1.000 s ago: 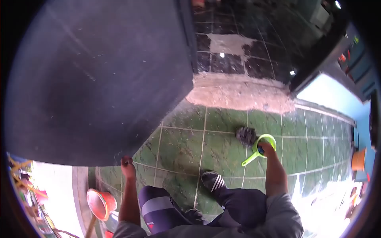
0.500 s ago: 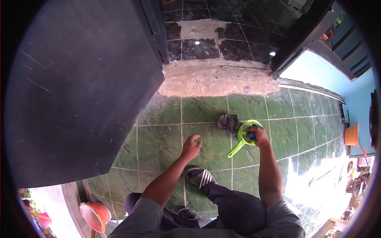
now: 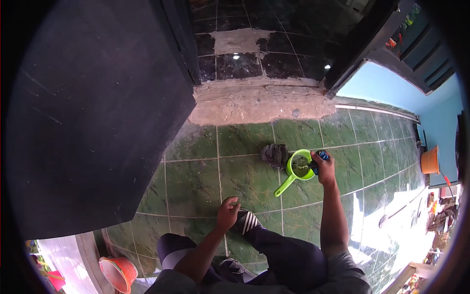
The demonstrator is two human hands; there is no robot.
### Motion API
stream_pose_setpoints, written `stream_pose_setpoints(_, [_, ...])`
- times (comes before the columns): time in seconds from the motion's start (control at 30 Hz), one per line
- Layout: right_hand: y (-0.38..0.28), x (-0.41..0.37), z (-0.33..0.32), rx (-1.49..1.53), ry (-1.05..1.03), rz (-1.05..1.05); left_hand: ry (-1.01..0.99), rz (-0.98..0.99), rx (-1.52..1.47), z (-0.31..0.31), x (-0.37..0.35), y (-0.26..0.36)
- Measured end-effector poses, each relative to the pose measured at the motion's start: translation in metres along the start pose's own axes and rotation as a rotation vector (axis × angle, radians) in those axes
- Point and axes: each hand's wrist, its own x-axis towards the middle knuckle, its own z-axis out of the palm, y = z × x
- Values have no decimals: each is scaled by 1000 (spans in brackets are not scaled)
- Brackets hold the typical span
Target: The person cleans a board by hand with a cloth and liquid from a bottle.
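Note:
A green dipper (image 3: pixel 292 172) with a long handle sits on the green tiled floor (image 3: pixel 245 181), with murky liquid inside. My right hand (image 3: pixel 325 168) is wrapped round a blue and black tool (image 3: pixel 319 158) at the dipper's right rim; the tool's far end is hard to make out. Touching or close to the dipper's left side lies a crumpled dark cloth (image 3: pixel 274 156). My left hand (image 3: pixel 227 214) hangs near my shoe (image 3: pixel 247 221), fingers loosely curled and apart, holding nothing.
A dark door (image 3: pixel 98 112) stands at the left. A rough cement threshold (image 3: pixel 254 100) crosses below black tiles. An orange bucket (image 3: pixel 430 160) is by the blue wall at the right, and a reddish bucket (image 3: pixel 120 273) is at the lower left.
My right hand and the tool have moved from over the dipper to its right rim, uncovering the liquid. My left hand has drawn back toward my body. The view has shifted slightly.

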Motion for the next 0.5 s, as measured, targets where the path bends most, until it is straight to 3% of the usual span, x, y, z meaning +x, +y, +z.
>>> stream_pose_setpoints(0.13, [9, 2, 11, -231, 101, -143, 263, -34, -44, -112, -8, -28])
stream_pose_setpoints(0.2, [20, 6, 11, -353, 96, -256, 556, 72, 138, -187, -12, -53])
stream_pose_setpoints(0.27, [32, 17, 8, -468, 79, -381, 797, 103, -114, -261, -33, -27])
stream_pose_setpoints(0.33, [41, 23, 5, -538, 51, -513, 1074, 260, -255, -337, -59, -8])
stream_pose_setpoints(0.4, [46, 34, 4, -722, 70, -564, 1451, 376, -38, -431, -114, 58])
stream_pose_setpoints(0.47, [42, 30, 3, -680, 63, -541, 1686, 492, 141, -487, -146, 101])
stream_pose_setpoints(0.5, [40, 31, 2, -707, 59, -557, 1743, 447, 157, -519, -164, 115])
